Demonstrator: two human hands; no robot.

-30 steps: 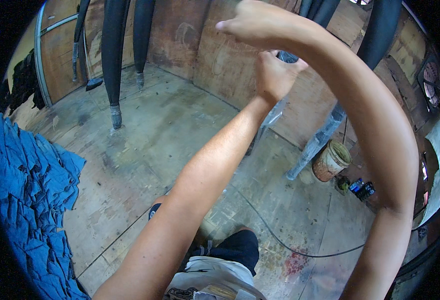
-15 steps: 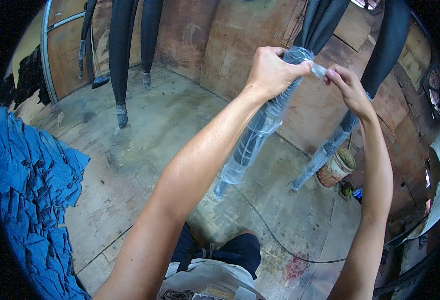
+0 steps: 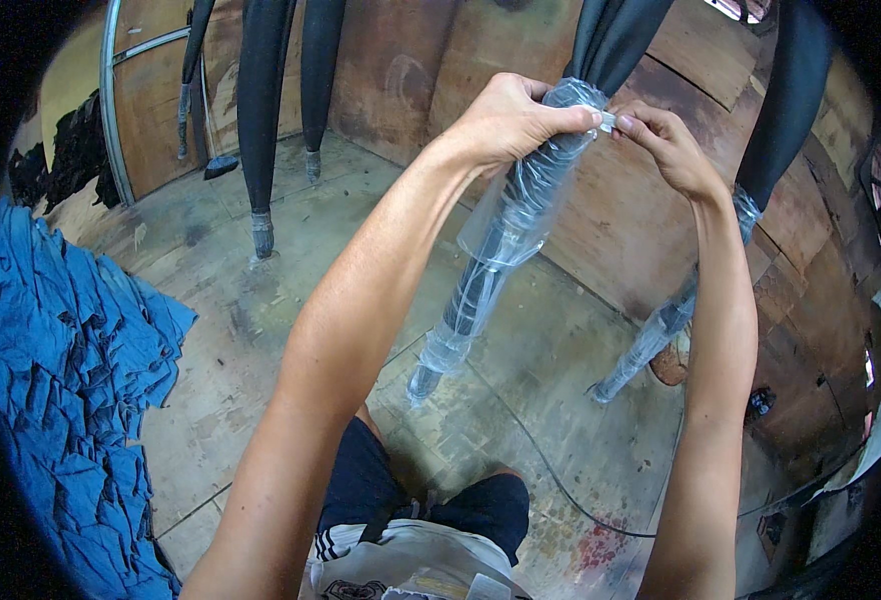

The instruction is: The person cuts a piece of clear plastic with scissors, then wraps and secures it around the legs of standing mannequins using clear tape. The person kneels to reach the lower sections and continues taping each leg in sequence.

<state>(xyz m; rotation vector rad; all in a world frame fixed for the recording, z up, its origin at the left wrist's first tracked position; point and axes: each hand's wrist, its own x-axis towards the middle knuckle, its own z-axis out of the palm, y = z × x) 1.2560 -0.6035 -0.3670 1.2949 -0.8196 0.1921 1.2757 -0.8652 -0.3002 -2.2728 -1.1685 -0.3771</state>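
Up high, the left hand (image 3: 506, 120) wraps tight around the plastic-sleeved dark tube (image 3: 501, 240) — it hangs below the fist — while the right hand (image 3: 666, 145) pinches the sleeve's top edge.

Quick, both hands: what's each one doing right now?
Left hand: closed around the plastic-wrapped black roll.
Right hand: fingers pinching the plastic wrap's top edge.

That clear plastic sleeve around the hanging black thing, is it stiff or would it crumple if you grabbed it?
The clear plastic sleeve probably crumples easily: it wrinkles where the left hand squeezes it. It looks thin and light, likely slippery given its sheen. The right hand pinches its top edge.
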